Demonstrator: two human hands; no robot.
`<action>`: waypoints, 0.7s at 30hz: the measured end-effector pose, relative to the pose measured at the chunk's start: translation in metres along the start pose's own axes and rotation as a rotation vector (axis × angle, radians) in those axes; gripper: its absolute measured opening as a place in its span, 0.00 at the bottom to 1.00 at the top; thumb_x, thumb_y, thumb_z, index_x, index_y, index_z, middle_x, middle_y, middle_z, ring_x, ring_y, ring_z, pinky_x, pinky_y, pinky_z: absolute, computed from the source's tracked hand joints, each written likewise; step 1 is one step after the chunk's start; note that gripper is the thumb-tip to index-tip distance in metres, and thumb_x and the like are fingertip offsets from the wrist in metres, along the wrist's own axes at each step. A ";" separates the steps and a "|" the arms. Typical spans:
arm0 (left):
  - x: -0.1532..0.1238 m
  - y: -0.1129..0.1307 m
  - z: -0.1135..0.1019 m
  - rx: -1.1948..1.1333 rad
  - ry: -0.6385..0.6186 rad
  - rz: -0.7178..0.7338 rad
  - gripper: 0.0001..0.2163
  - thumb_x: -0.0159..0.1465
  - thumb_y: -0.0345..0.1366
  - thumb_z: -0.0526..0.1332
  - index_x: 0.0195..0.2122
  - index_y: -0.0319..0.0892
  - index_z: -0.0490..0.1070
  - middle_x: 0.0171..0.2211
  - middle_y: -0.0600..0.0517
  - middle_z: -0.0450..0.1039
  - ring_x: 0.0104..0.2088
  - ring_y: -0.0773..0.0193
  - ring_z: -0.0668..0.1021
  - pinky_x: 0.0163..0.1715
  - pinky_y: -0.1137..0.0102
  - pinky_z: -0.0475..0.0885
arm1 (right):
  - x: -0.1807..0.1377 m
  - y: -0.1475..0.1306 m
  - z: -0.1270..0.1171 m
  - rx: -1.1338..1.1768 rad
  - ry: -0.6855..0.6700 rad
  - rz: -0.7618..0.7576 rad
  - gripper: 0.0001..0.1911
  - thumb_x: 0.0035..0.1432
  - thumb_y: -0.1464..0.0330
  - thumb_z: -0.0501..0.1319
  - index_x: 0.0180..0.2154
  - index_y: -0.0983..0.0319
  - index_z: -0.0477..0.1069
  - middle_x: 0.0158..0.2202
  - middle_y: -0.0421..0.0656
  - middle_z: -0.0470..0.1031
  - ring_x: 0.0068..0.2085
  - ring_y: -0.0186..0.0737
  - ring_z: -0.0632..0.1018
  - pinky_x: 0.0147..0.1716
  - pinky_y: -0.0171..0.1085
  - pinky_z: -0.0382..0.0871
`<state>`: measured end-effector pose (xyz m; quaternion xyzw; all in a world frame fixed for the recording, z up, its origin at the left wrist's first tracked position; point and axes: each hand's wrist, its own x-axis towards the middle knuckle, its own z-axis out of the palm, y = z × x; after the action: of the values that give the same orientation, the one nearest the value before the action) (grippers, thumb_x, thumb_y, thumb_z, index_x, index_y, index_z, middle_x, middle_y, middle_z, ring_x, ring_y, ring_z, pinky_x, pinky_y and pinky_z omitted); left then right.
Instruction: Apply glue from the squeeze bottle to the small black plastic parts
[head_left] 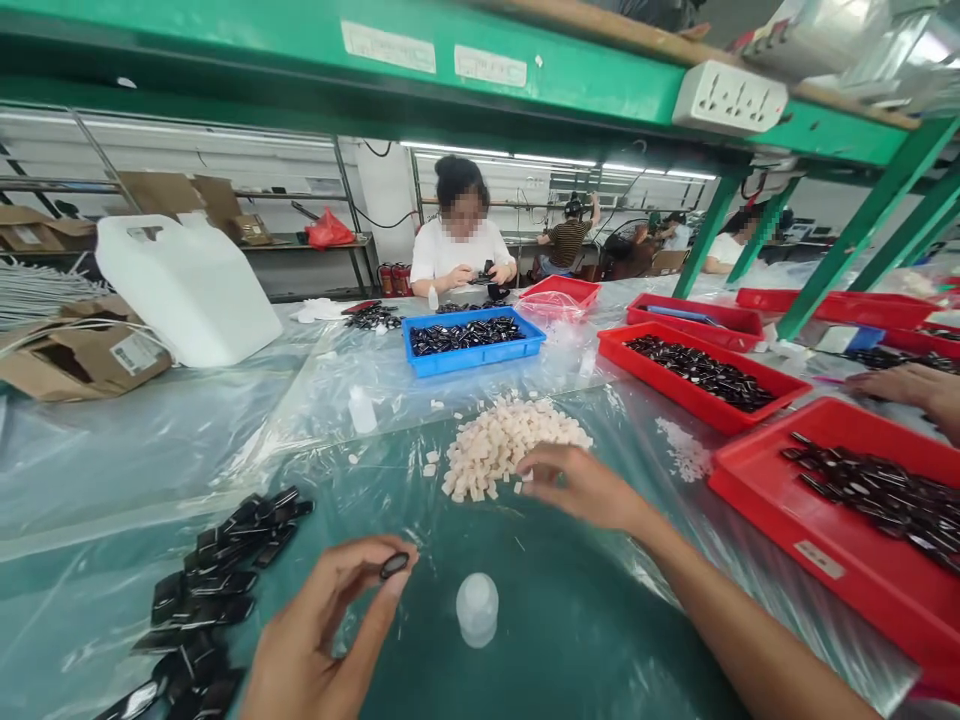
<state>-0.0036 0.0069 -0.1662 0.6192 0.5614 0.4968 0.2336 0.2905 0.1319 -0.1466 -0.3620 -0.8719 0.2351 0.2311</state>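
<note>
My left hand [330,625] pinches a small black oval plastic piece [394,566] between thumb and fingertips, its rounded end facing up. At the near right edge of a heap of small cream-coloured blocks [499,445], my right hand [581,487] has its fingers closed together. A pale block shows at those fingertips. Between my hands stands a small translucent white bottle [478,610], seen from above. Left of my left hand lies a loose curved row of glossy black plastic pieces [217,570].
A blue tray [480,354] and red trays [787,535] of black parts stand ahead and right. A person [461,235] works opposite; another person's hand [911,390] reaches in at right. A white jug [187,290] stands left. Green shelf beam [300,50] overhead.
</note>
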 end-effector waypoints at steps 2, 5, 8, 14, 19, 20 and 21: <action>0.000 -0.001 0.000 0.001 -0.002 0.019 0.08 0.71 0.49 0.65 0.44 0.53 0.76 0.45 0.52 0.84 0.44 0.56 0.87 0.42 0.72 0.84 | 0.000 0.019 -0.006 -0.128 0.174 0.066 0.07 0.73 0.67 0.62 0.47 0.64 0.76 0.46 0.44 0.81 0.41 0.39 0.83 0.42 0.43 0.80; -0.001 0.001 0.004 -0.023 0.030 0.004 0.08 0.71 0.48 0.65 0.43 0.53 0.76 0.44 0.53 0.83 0.44 0.57 0.86 0.43 0.72 0.83 | -0.002 0.037 -0.003 -0.245 0.296 0.066 0.09 0.74 0.67 0.61 0.41 0.65 0.76 0.43 0.42 0.79 0.37 0.36 0.81 0.36 0.37 0.79; -0.002 0.007 0.008 -0.077 0.014 0.011 0.03 0.71 0.43 0.65 0.42 0.54 0.76 0.43 0.55 0.83 0.44 0.61 0.85 0.43 0.73 0.81 | -0.005 0.043 0.005 -0.276 0.352 0.026 0.13 0.75 0.70 0.56 0.37 0.63 0.76 0.41 0.40 0.78 0.31 0.31 0.79 0.28 0.31 0.73; -0.003 0.020 0.009 -0.145 -0.013 0.014 0.03 0.73 0.37 0.62 0.41 0.52 0.74 0.39 0.55 0.80 0.40 0.62 0.83 0.41 0.72 0.78 | -0.001 0.032 0.001 -0.114 0.369 -0.043 0.12 0.73 0.64 0.62 0.35 0.63 0.75 0.32 0.37 0.76 0.27 0.31 0.76 0.25 0.30 0.71; -0.009 0.025 0.015 -0.195 -0.055 0.030 0.06 0.74 0.42 0.60 0.42 0.50 0.74 0.34 0.55 0.76 0.33 0.63 0.80 0.36 0.71 0.75 | 0.002 -0.027 0.010 0.200 0.297 -0.069 0.07 0.68 0.66 0.67 0.36 0.61 0.77 0.34 0.41 0.80 0.35 0.37 0.83 0.35 0.37 0.81; -0.012 0.026 0.017 -0.208 -0.065 0.029 0.07 0.74 0.43 0.59 0.41 0.50 0.74 0.32 0.55 0.75 0.31 0.63 0.78 0.34 0.71 0.73 | -0.001 -0.042 0.015 0.276 0.279 -0.079 0.06 0.67 0.66 0.68 0.36 0.60 0.77 0.36 0.42 0.80 0.37 0.39 0.84 0.37 0.36 0.81; -0.014 0.027 0.020 -0.219 -0.073 0.027 0.08 0.75 0.44 0.59 0.40 0.50 0.73 0.31 0.56 0.73 0.29 0.64 0.77 0.32 0.72 0.71 | -0.004 -0.056 0.022 0.346 0.267 -0.089 0.05 0.66 0.66 0.69 0.36 0.59 0.78 0.36 0.41 0.81 0.38 0.39 0.84 0.37 0.35 0.81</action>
<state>0.0281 -0.0080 -0.1569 0.6151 0.4867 0.5354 0.3132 0.2517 0.0886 -0.1326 -0.3062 -0.7953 0.3210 0.4133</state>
